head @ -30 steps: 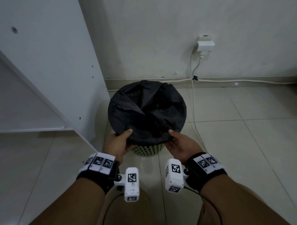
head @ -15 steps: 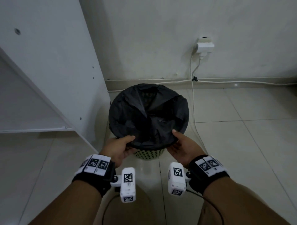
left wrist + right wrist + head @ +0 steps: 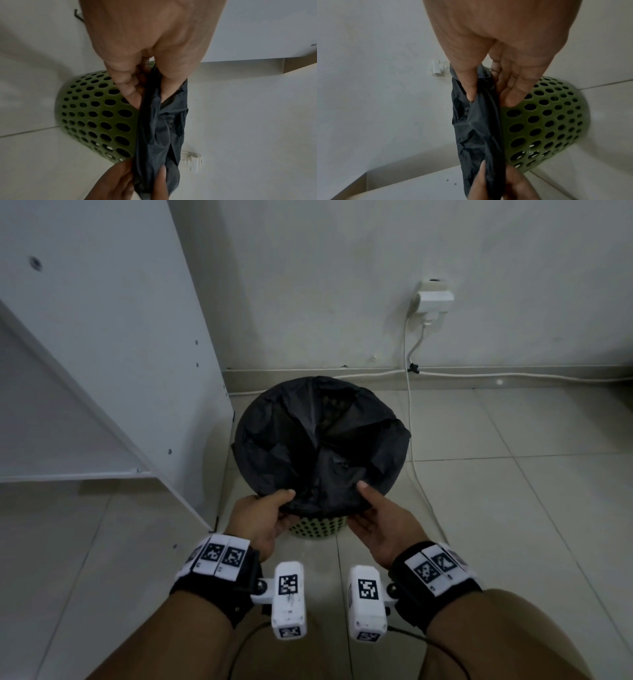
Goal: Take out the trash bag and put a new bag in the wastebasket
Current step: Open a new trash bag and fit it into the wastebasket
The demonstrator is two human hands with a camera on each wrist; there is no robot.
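Note:
A black trash bag (image 3: 322,443) lines a green perforated wastebasket (image 3: 317,529) that stands on the tiled floor by the wall. Its top is folded over the rim. My left hand (image 3: 270,513) pinches the bag's near edge at the left, thumb on top and fingers underneath. My right hand (image 3: 371,513) pinches the same edge at the right. In the left wrist view the left hand (image 3: 147,86) grips the bag (image 3: 161,128) beside the basket wall (image 3: 96,119). In the right wrist view the right hand (image 3: 488,88) holds the bag (image 3: 476,129) against the basket (image 3: 546,121).
A white cabinet panel (image 3: 113,344) stands close to the basket's left. A wall plug (image 3: 433,301) with a white cable (image 3: 416,467) hangs at the back right; the cable runs down past the basket's right side. Tiled floor (image 3: 513,474) spreads to the right.
Both hands have drawn closer together along the bag's near edge. The view has shifted slightly, and the bag's near edge looks gathered between the thumbs.

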